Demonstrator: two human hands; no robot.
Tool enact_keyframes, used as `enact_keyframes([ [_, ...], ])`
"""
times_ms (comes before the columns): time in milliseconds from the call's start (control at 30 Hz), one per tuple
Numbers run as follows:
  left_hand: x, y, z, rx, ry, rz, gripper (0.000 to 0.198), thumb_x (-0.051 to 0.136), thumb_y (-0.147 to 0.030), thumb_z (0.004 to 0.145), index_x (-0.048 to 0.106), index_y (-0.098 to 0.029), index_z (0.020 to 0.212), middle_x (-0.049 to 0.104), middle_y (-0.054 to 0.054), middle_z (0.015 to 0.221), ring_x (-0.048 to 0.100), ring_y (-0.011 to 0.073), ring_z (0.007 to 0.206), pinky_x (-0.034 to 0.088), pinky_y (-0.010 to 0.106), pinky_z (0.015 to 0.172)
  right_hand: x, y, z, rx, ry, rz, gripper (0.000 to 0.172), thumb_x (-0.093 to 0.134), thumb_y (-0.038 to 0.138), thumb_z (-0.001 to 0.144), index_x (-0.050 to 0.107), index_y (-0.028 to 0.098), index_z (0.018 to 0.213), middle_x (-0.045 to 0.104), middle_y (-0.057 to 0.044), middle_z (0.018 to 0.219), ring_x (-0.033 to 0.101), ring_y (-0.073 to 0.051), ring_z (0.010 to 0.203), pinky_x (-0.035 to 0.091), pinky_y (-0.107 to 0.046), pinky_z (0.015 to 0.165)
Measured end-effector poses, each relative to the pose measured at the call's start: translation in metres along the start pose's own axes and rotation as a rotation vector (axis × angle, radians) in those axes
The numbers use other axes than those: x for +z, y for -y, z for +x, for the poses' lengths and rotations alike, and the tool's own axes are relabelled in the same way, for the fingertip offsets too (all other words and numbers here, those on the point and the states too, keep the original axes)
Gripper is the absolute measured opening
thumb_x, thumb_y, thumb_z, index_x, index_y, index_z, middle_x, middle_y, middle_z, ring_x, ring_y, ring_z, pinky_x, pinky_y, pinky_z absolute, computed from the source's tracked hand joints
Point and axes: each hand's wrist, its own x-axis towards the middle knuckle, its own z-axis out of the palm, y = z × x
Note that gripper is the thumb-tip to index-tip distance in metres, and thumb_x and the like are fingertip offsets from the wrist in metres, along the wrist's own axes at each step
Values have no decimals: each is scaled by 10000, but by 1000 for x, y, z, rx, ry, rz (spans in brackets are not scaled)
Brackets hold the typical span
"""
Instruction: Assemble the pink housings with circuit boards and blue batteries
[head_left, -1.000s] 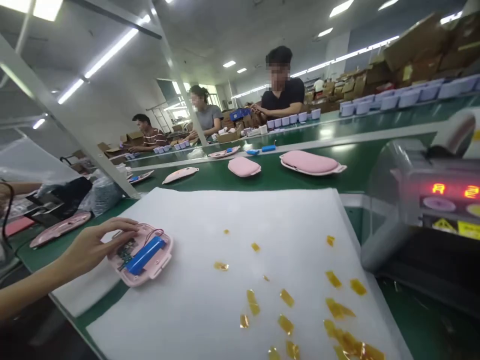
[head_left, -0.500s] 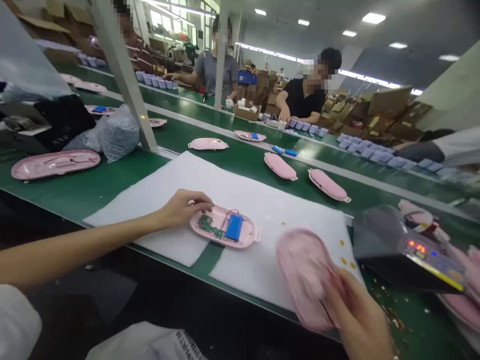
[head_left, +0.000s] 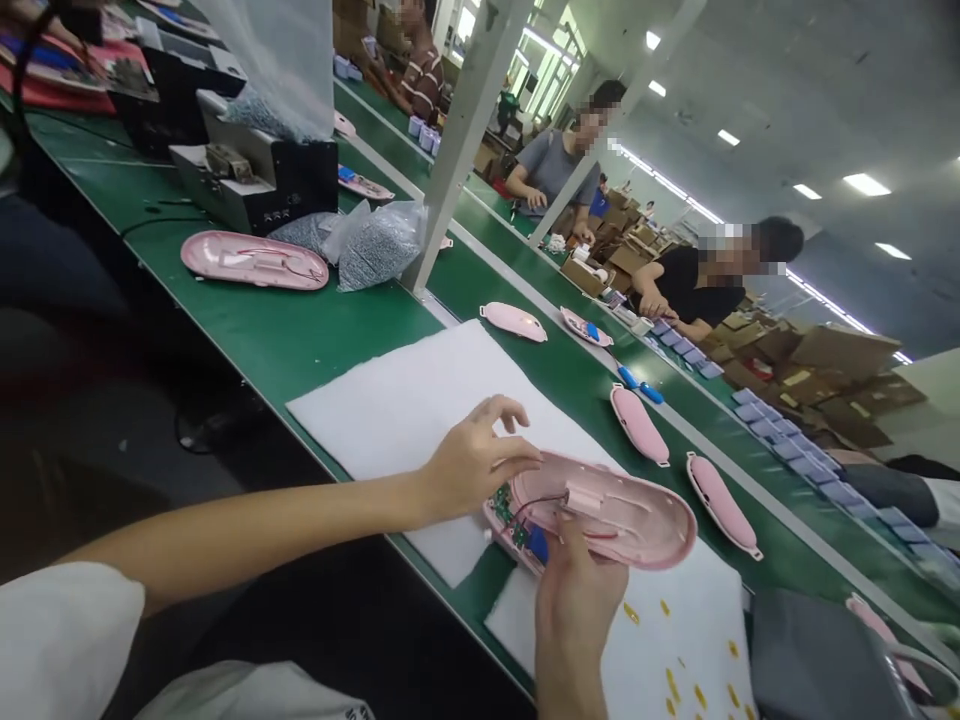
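Note:
My right hand (head_left: 577,605) grips a pink plastic shell half (head_left: 615,515) by its near edge, with its hollow inner side facing up. The shell half lies tilted above a second pink shell (head_left: 504,535). That lower shell holds a green circuit board (head_left: 502,505) and a blue battery (head_left: 537,545), both mostly hidden. Thin dark and red wires (head_left: 540,503) cross near the shell edge. My left hand (head_left: 476,455) sits at the far edge of the shell half, its fingers curved and apart.
Both shells rest on a white foam sheet (head_left: 420,420) over a green conveyor bench (head_left: 300,320), with amber tape scraps (head_left: 671,685) at the lower right. Several pink shells and blue batteries (head_left: 637,392) lie beyond. Co-workers sit across the bench.
The view has swung left. My right hand has carried the pink shell half from the right to above the lower shell, partly covering the board and battery. My left hand has lifted from the lower shell.

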Motion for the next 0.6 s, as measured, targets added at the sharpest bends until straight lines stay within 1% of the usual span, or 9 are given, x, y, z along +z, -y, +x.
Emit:
enact_keyframes([
  [100,6,1,1,256,-32,53,145,582,-182,945,717,-197,893,599,103,1146,586,203,1069,587,325,866,11,3,-15,-95,-111,-2,601,745,251,716,552,194,1282,559,-109,1375,586,-261,1222,518,-467,1030],
  [167,11,1,0,256,-35,-6,119,602,-167,932,715,-188,903,596,112,1196,594,212,1100,575,355,926,16,3,-19,-118,-90,36,648,737,236,734,511,220,1341,520,-98,1420,564,-252,1255,492,-471,1064],
  [233,15,0,-2,121,-35,-167,109,615,-182,930,716,-183,889,597,114,1220,630,196,1053,585,325,884,19,0,-20,-101,-5,76,675,724,233,756,476,252,1384,506,-85,1436,556,-245,1266,493,-473,1064],
  [300,17,0,-3,-127,-12,-385,41,670,-222,901,687,-188,917,636,92,1151,676,166,919,594,280,772,19,-5,-19,-67,72,88,646,707,257,779,474,269,1381,510,-77,1430,562,-237,1259,501,-473,1057],
  [367,16,0,-3,-473,33,-579,265,770,-254,809,603,-196,1007,671,58,1011,690,153,746,573,245,616,14,-9,-15,-17,129,78,603,704,300,779,502,246,1344,537,-90,1394,578,-247,1236,502,-495,1050],
  [433,13,0,-2,-765,86,-682,452,818,-228,718,515,-202,1052,672,31,920,676,150,626,521,215,499,5,-5,-7,-28,82,16,603,730,347,751,526,206,1300,568,-121,1344,589,-273,1214,492,-534,1044],
  [533,8,2,-1,-855,168,-679,466,804,-194,679,497,-198,1029,682,34,914,676,152,613,491,196,473,-9,18,13,-340,-164,-219,731,797,388,686,504,196,1327,563,-146,1339,561,-286,1236,448,-536,1073],
  [567,7,2,-1,-834,191,-669,457,801,-198,679,502,-196,1025,688,37,918,677,153,623,497,198,485,-11,27,21,-470,-163,-359,745,803,403,675,511,205,1331,576,-139,1323,562,-281,1229,446,-518,1072],
  [600,7,2,-1,-809,209,-666,453,798,-204,681,504,-196,1026,693,38,915,679,154,632,505,202,498,-11,36,31,-563,-72,-522,733,800,424,673,531,217,1322,605,-124,1284,577,-276,1200,460,-497,1048],
])
